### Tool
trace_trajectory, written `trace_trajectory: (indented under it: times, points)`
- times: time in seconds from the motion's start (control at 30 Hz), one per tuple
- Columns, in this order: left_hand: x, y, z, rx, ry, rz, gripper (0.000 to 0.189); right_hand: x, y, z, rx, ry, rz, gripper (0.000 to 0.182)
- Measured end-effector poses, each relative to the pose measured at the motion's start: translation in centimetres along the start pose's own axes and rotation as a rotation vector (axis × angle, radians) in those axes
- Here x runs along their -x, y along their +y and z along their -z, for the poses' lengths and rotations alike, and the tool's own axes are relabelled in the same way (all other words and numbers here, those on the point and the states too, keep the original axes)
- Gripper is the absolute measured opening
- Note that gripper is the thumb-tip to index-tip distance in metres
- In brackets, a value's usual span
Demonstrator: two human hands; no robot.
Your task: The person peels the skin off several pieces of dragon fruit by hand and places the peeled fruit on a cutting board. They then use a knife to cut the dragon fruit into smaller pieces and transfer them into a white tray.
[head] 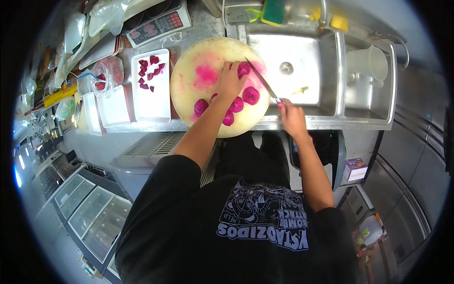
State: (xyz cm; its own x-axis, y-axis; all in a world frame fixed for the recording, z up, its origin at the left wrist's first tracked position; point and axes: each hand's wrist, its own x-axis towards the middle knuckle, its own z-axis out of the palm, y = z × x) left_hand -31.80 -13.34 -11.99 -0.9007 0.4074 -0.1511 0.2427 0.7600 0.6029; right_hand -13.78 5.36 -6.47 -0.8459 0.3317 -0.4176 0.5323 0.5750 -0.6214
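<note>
A thick round cutting board [184, 74], stained pink, lies across the counter and the sink's left rim. On it my left hand [230, 80] grips a peeled magenta fruit [243, 69], possibly red dragon fruit. Several more peeled fruits [251, 96] rest near the board's front edge, some partly hidden by my left forearm. My right hand [292, 119] holds a kitchen knife [261, 78] by its handle; its blade points up and left, just right of the held fruit. Left of the board, a white tray [150, 106] bears several dark magenta chunks [150, 75].
A steel double sink [328, 71] on the right holds a translucent plastic jug [369, 64]. A green scouring pad [273, 12] lies behind it. Further left are a digital scale [159, 26], a plastic bag [108, 74] with red contents and more white trays [113, 106].
</note>
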Motion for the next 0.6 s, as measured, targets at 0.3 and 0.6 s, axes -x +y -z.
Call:
trace_trajectory:
  times: [0.3,0.6]
  points:
    - [0.0,0.1,0.8,0.003,-0.053,-0.042,0.047,0.1,0.6,1.1,0.147,0.026,0.088,0.028]
    - [-0.6,0.4,1.2,-0.106,-0.066,-0.201,0.037,0.0,-0.9,1.2,-0.002,0.009,0.086,0.028]
